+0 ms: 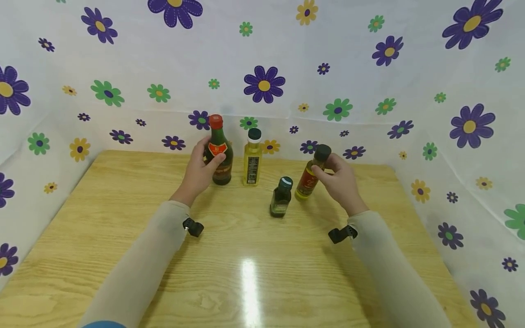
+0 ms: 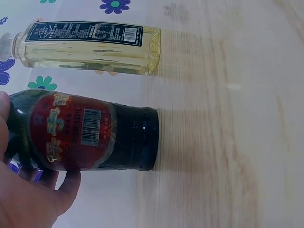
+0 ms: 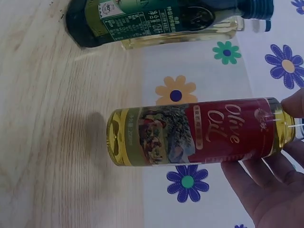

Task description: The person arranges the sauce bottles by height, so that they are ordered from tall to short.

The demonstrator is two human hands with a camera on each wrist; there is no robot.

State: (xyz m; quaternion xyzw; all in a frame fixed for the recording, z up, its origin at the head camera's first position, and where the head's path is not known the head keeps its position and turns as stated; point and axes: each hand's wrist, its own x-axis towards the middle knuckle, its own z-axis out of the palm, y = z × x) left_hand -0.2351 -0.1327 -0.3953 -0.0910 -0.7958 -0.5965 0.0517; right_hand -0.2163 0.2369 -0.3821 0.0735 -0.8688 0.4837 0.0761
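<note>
My left hand [image 1: 197, 175] grips a dark green sauce bottle [image 1: 222, 172] with a red cap, thumb across its front. In the left wrist view its red label [image 2: 71, 133] with gold writing shows, and the hand [image 2: 33, 202] is round the upper part. On the right, my right hand [image 1: 342, 182] holds an olive oil bottle [image 1: 308, 181] near its dark cap, and the bottle leans in the head view. Its red label reads "Olive Oil" in the right wrist view, where the fingers [image 3: 247, 178] lie below the neck.
Between the hands stand a clear square bottle of yellow oil [image 1: 251, 165] and, nearer the front, a small dark green bottle [image 1: 280, 200]. All are on a light wooden table [image 1: 229, 241]. A white flower-printed sheet [image 1: 287, 50] rises behind and at both sides.
</note>
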